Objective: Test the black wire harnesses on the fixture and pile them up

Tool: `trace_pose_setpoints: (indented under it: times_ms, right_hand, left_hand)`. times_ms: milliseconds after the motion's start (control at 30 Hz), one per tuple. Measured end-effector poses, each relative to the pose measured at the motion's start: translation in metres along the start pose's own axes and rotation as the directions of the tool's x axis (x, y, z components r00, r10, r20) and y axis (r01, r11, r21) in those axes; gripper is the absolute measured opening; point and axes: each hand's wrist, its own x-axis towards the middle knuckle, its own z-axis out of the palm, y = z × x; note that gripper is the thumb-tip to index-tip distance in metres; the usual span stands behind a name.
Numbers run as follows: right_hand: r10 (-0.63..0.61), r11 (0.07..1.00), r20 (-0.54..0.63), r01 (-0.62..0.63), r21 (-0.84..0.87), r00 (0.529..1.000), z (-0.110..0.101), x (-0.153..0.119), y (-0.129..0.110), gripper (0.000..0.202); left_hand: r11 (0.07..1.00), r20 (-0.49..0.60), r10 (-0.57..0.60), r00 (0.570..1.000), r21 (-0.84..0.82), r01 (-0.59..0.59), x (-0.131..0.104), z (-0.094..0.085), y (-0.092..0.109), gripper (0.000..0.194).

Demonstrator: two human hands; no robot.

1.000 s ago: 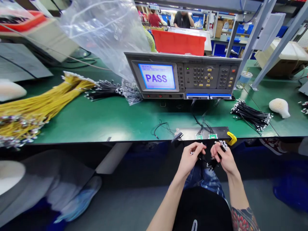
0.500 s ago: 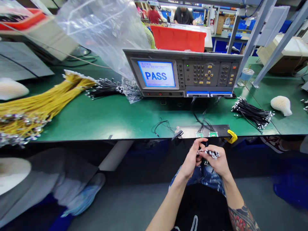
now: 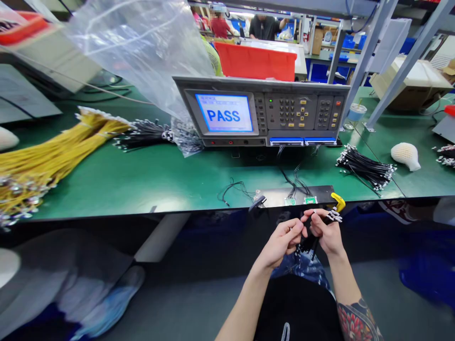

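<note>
Just past the front edge of the bench, both my hands meet above my lap. My right hand [image 3: 329,234] is closed around a bundle of black cables [image 3: 308,243]; their white connectors [image 3: 334,215] stick out over its top, and the lower ends hang toward my legs. My left hand [image 3: 285,240] is pinched, its fingertips against those of the right. Whatever lies between them is too small to make out. Right behind the hands, two small green circuit boards [image 3: 310,200] sit on a dark bar [image 3: 325,192] at the bench edge, wired up to the tester [image 3: 262,113].
The tester's screen [image 3: 223,113] reads PASS. A yellow clamp handle [image 3: 338,201] and a dark clamp [image 3: 256,204] flank the bar. More black cables [image 3: 366,168] lie right, yellow cables [image 3: 67,154] left. A loose thin wire [image 3: 232,189] rests left of the bar. A seated person's leg [image 3: 103,284] is at lower left.
My hands have shifted slightly right and the right hand has turned, so the white connectors now point up and right. My left fingers have closed into a pinch. The view has moved a little.
</note>
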Motion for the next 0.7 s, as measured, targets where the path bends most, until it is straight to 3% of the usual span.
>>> trace_pose_setpoints:
  times_ms: [200,500,567,700]
  right_hand:
    - [-0.168,0.985,-0.278,0.169,-0.021,0.946,0.0,0.007,0.0,0.035]
    - [-0.28,0.959,-0.454,0.262,-0.104,0.846,0.004,0.005,0.007,0.029]
    - [-0.266,0.964,-0.444,0.245,-0.104,0.855,0.001,0.006,0.006,0.028]
    - [-0.167,0.985,-0.353,0.144,-0.091,0.921,-0.002,0.009,0.008,0.027]
  left_hand:
    - [0.995,-0.057,0.003,0.998,0.101,0.002,-0.004,-0.015,-0.006,0.057]
    - [0.911,-0.216,0.207,0.954,0.399,-0.107,-0.007,-0.028,-0.007,0.042]
    - [0.934,-0.247,0.189,0.95,0.343,-0.096,-0.008,-0.03,-0.008,0.044]
    - [0.985,-0.269,0.121,0.956,0.149,-0.082,-0.01,-0.035,-0.008,0.052]
